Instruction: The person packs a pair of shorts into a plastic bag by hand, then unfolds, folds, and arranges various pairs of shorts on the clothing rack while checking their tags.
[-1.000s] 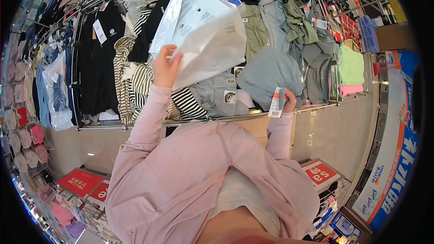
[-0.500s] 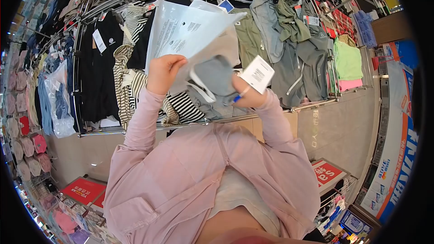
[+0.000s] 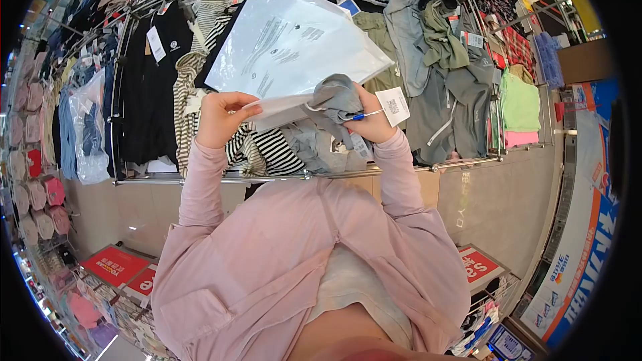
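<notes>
Left hand (image 3: 224, 120) pinches plastic bag (image 3: 287, 47); right hand (image 3: 376, 119) grips gray garment (image 3: 334, 97) at bag's near edge (not fully inside).

Single head-worn camera; view faces forward and steeply down over the wearer's torso (image 3: 314, 254), hands close.

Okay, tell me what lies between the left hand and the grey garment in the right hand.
The near edge of the white plastic bag, pinched by the left hand, spans that stretch to the grey garment; the head view shows it.
</notes>
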The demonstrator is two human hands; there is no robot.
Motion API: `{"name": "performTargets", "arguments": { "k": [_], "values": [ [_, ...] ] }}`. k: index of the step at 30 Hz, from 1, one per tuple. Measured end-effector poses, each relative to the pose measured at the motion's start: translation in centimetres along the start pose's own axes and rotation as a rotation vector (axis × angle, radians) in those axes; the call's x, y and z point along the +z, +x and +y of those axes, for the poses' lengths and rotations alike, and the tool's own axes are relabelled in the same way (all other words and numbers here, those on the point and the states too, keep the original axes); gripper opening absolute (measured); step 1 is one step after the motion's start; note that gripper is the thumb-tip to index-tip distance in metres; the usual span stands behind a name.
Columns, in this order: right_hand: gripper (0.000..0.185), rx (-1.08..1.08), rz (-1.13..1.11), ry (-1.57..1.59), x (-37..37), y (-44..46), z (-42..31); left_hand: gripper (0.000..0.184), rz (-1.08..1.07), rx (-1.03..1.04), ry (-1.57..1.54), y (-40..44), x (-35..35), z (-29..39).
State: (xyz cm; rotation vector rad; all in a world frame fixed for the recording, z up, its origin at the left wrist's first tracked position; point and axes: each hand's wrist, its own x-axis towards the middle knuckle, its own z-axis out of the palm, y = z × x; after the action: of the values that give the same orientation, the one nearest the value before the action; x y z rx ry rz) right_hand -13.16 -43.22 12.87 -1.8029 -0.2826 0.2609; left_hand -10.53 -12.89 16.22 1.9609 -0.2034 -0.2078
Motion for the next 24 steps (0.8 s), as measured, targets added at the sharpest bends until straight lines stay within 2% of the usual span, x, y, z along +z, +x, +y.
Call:
{"name": "performTargets", "arguments": {
  "k": [3, 6, 8, 9, 11, 12, 13, 14, 15, 16, 18, 19, 20, 22, 24],
  "values": [
    [0.062, -0.114, 0.059, -0.009, 0.7, -0.2, 1.0, 0.017, 0.018, 0.024, 0.078, -0.1, -0.2, 0.5],
    [0.061, -0.076, 0.038, -0.001, 0.6, -0.2, 0.6, 0.020, 0.016, 0.042, 0.075, -0.2, 0.1, 0.8],
    [0.062, -0.137, 0.055, -0.091, 1.5, -0.3, 1.0, 0.024, -0.148, 0.088, -0.172, -0.4, 1.0, 2.8],
    [0.064, -0.199, 0.065, -0.179, 2.3, -0.3, 1.3, 0.024, -0.161, 0.089, -0.173, -0.3, 1.8, 3.0],
    [0.065, -0.249, 0.086, -0.271, 3.4, -0.4, 0.6, 0.027, -0.274, 0.395, 0.248, 0.2, 3.3, 3.3],
    [0.066, -0.223, 0.014, -0.347, 3.4, -0.4, -0.1, 0.023, -0.401, 0.275, 0.442, 0.8, 4.0, 2.1],
    [0.067, -0.199, -0.060, -0.422, 3.5, -0.3, -0.6, 0.023, -0.404, 0.282, 0.437, 1.2, 4.5, 1.7],
    [0.076, -0.241, -0.004, -0.389, 3.9, -0.3, -0.6, 0.021, -0.383, 0.210, 0.516, 1.5, 4.8, 1.5],
    [0.076, -0.242, 0.000, -0.391, 3.8, -0.5, -1.2, 0.020, -0.361, 0.134, 0.596, 1.7, 5.0, 1.1],
    [0.079, -0.199, -0.021, -0.364, 3.7, -0.7, -2.4, 0.018, -0.211, 0.147, 0.387, 1.4, 5.0, 0.3],
    [0.083, -0.157, -0.043, -0.335, 3.7, -1.2, -3.0, 0.018, -0.203, 0.088, 0.311, 1.8, 4.8, -1.4],
    [0.086, -0.084, -0.148, -0.443, 3.7, -1.5, -2.9, 0.019, -0.191, 0.028, 0.233, 1.9, 4.7, -1.4],
    [0.089, -0.011, -0.253, -0.551, 3.7, -1.5, -2.8, 0.019, -0.191, 0.028, 0.234, 1.9, 4.6, -1.1],
    [0.089, 0.026, -0.273, -0.556, 3.9, -1.5, -3.1, 0.019, -0.230, -0.068, 0.237, 1.8, 4.4, -0.4],
    [0.089, 0.064, -0.295, -0.561, 4.1, -1.5, -2.7, 0.020, -0.213, -0.065, 0.218, 1.8, 4.4, -0.5]
  ]
}}
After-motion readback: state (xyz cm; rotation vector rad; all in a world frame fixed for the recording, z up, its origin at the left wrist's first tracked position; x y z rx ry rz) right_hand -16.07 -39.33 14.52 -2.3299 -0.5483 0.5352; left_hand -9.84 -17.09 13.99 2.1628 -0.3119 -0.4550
